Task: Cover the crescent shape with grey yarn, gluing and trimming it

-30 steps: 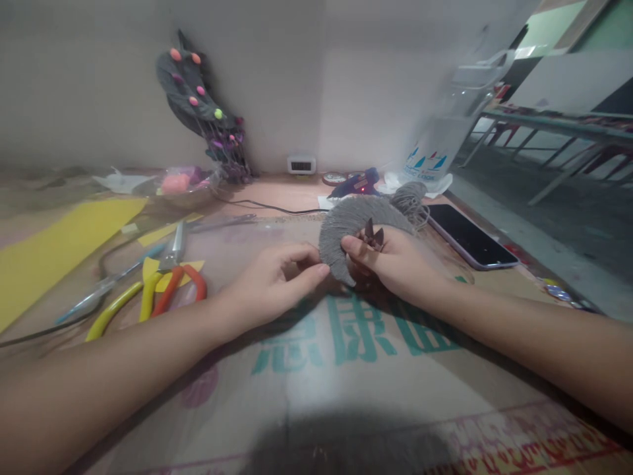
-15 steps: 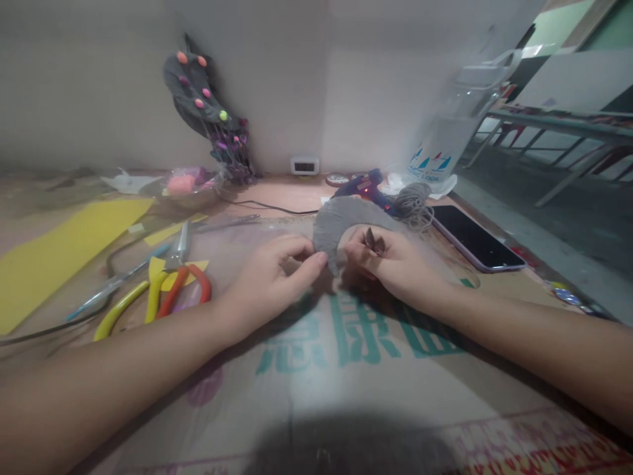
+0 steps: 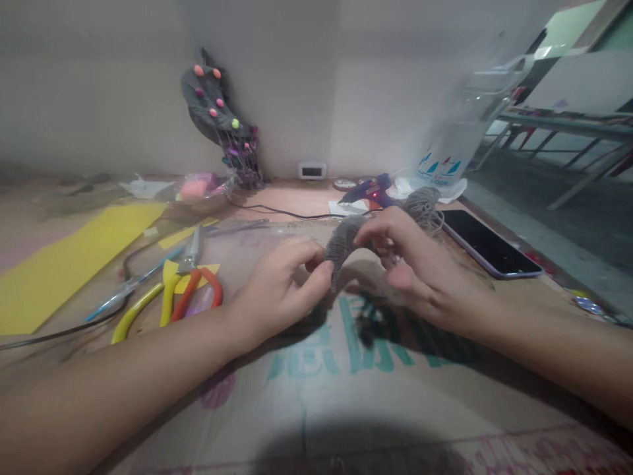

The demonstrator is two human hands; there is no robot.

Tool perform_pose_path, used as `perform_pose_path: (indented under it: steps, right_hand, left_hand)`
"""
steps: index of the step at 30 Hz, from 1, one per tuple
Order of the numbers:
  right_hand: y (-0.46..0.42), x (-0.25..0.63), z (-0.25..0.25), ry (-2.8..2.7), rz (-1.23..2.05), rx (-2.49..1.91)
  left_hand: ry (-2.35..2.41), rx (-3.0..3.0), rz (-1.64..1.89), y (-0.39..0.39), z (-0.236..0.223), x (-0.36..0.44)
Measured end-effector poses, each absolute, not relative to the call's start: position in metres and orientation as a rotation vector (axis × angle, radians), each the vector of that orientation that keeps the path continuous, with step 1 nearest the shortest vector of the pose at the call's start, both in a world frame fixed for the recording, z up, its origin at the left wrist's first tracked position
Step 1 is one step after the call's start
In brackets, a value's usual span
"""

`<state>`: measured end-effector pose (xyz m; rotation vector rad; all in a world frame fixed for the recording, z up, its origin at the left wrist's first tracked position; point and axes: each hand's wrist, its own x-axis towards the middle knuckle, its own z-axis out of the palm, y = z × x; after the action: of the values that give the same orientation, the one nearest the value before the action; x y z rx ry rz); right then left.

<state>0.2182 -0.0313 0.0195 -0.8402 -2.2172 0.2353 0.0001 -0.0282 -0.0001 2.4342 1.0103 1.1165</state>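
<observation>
A grey yarn-wrapped crescent (image 3: 345,243) hangs just above the table, its lower tip pointing toward me. My left hand (image 3: 291,284) pinches its left edge between thumb and fingers. On the other side, my right hand (image 3: 428,274) is raised with thumb and index finger spread apart. That index fingertip is at the crescent's upper edge, and the hand covers the far end. Something small and shiny shows among the right fingers, too unclear to name. A loose grey yarn skein (image 3: 422,206) lies just behind the right hand.
Pliers with yellow and red handles (image 3: 173,290) lie left, beside yellow sheet material (image 3: 74,264). A glue gun (image 3: 368,191) with a red light, a small digital clock (image 3: 312,170) and a clear jug (image 3: 445,138) stand behind. A phone (image 3: 489,244) lies right. A decorated grey crescent (image 3: 212,105) leans on the wall.
My right hand has opened and drawn back to the right. The dark brown pointed piece it held has gone from sight. The crescent has turned, showing narrower; my left hand keeps its pinch.
</observation>
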Motion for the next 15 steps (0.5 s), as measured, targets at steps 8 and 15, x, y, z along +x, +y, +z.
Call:
perform_pose_path:
  steps: [8,15]
  right_hand:
    - [-0.021,0.226,0.0,-2.251,-0.017,-0.818]
    - [-0.016,0.228,-0.003,-2.326,-0.102,-0.797]
  left_hand:
    - [1.033,2.455,1.119,-0.026,-0.002,0.0]
    - [0.988,2.488,1.13,-0.026,-0.003,0.0]
